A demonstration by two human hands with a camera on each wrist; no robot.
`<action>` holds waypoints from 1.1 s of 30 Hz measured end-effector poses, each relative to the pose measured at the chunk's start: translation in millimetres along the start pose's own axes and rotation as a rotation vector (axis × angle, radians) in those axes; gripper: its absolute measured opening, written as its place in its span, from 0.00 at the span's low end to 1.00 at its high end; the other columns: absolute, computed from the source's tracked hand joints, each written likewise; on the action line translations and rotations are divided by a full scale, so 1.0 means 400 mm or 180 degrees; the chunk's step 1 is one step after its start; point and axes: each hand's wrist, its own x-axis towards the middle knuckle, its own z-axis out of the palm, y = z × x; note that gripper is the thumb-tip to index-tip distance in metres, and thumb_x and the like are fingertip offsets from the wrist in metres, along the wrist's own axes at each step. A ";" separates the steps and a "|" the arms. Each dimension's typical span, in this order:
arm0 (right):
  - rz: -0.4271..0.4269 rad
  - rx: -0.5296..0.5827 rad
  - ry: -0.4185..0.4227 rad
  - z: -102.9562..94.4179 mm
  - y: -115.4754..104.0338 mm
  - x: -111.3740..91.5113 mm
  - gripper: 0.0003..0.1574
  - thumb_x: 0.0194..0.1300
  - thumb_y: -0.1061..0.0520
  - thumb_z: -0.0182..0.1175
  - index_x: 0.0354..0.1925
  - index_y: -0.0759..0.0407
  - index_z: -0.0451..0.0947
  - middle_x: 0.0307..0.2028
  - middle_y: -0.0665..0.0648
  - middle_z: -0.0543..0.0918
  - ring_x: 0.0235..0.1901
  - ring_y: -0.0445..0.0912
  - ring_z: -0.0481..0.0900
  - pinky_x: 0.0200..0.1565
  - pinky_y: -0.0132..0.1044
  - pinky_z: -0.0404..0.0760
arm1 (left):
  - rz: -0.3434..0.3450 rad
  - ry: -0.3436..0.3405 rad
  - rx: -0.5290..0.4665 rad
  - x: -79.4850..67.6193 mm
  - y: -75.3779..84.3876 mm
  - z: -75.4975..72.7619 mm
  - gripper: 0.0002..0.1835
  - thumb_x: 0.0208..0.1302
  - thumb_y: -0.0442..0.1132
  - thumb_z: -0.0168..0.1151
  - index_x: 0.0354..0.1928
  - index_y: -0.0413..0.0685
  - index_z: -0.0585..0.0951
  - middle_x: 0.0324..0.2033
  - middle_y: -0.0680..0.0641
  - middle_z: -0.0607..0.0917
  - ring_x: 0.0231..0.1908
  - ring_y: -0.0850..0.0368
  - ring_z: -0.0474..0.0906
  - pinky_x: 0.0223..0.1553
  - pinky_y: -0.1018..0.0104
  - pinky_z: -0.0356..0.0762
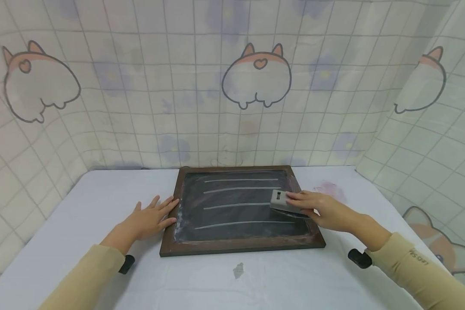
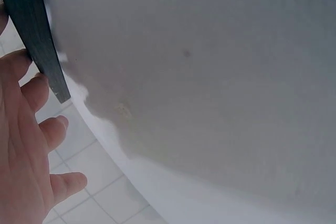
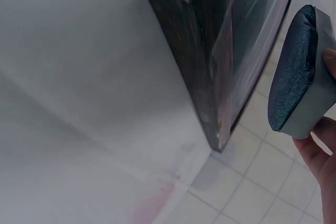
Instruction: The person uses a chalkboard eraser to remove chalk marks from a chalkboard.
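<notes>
A small blackboard (image 1: 232,217) in a brown wooden frame lies on the white table, with several white chalk lines drawn across it. My left hand (image 1: 149,218) has its fingers spread, the fingertips resting on the left side of the frame. In the left wrist view the dark frame edge (image 2: 39,35) shows beside those fingers. My right hand (image 1: 323,209) grips a grey chalkboard eraser (image 1: 284,201) over the board's right part, covering the right ends of some lines. The right wrist view shows the eraser's dark blue fuzzy pad (image 3: 294,72) tilted and raised off the board.
The white tabletop (image 1: 193,284) bears a pink smudge (image 1: 331,190) right of the board and a grey patch (image 1: 238,270) in front of it. Behind stands a checked curtain (image 1: 170,103) with cartoon animals. A dark wrist device (image 1: 359,258) sits under the right sleeve.
</notes>
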 end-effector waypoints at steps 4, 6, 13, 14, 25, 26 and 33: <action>-0.0100 0.0133 0.0030 0.029 -0.006 0.006 0.38 0.56 0.80 0.67 0.65 0.67 0.78 0.66 0.65 0.76 0.61 0.67 0.77 0.55 0.58 0.79 | -0.0002 -0.0012 0.0001 0.003 0.001 0.002 0.37 0.81 0.59 0.46 0.81 0.48 0.57 0.79 0.40 0.56 0.76 0.29 0.48 0.65 0.19 0.42; -0.0166 0.0166 0.0013 0.042 -0.004 0.004 0.38 0.56 0.80 0.67 0.65 0.67 0.78 0.66 0.65 0.76 0.60 0.64 0.79 0.54 0.53 0.82 | -0.0009 -0.0013 0.0016 0.006 0.002 0.007 0.37 0.81 0.59 0.46 0.81 0.49 0.57 0.79 0.40 0.56 0.76 0.29 0.49 0.66 0.19 0.42; -0.0327 0.0412 -0.0167 0.069 0.006 -0.010 0.39 0.58 0.79 0.65 0.68 0.67 0.75 0.67 0.66 0.75 0.44 0.44 0.78 0.38 0.28 0.79 | -0.0039 -0.0011 0.0070 0.011 -0.002 0.018 0.37 0.80 0.60 0.45 0.81 0.49 0.56 0.79 0.41 0.57 0.76 0.30 0.49 0.66 0.20 0.43; -0.0322 0.0403 -0.0186 0.068 0.006 -0.011 0.39 0.59 0.79 0.65 0.68 0.67 0.75 0.67 0.66 0.75 0.45 0.44 0.78 0.38 0.28 0.79 | -0.0040 -0.0004 0.0080 0.011 -0.002 0.018 0.37 0.80 0.60 0.45 0.81 0.49 0.56 0.79 0.41 0.57 0.76 0.30 0.50 0.66 0.20 0.43; -0.0352 -0.0063 -0.0402 0.045 -0.008 -0.020 0.41 0.60 0.77 0.65 0.71 0.63 0.73 0.70 0.65 0.72 0.56 0.52 0.81 0.47 0.42 0.85 | -0.0026 0.0031 0.0101 0.015 -0.009 0.021 0.38 0.80 0.61 0.45 0.82 0.50 0.56 0.79 0.41 0.57 0.76 0.30 0.50 0.66 0.20 0.44; -0.0337 -0.0051 -0.0422 0.045 -0.010 -0.017 0.41 0.60 0.78 0.65 0.70 0.63 0.73 0.69 0.66 0.73 0.56 0.53 0.81 0.48 0.42 0.85 | -0.0026 0.0034 0.0105 0.015 -0.010 0.021 0.38 0.80 0.61 0.45 0.82 0.50 0.56 0.79 0.41 0.57 0.76 0.30 0.50 0.66 0.20 0.44; -0.0119 0.0006 -0.0618 0.046 -0.027 0.017 0.40 0.62 0.79 0.62 0.70 0.63 0.73 0.69 0.66 0.73 0.63 0.67 0.76 0.57 0.57 0.79 | -0.0017 0.0024 0.0136 0.017 -0.010 0.024 0.38 0.80 0.61 0.45 0.82 0.50 0.56 0.79 0.41 0.56 0.76 0.31 0.50 0.66 0.20 0.44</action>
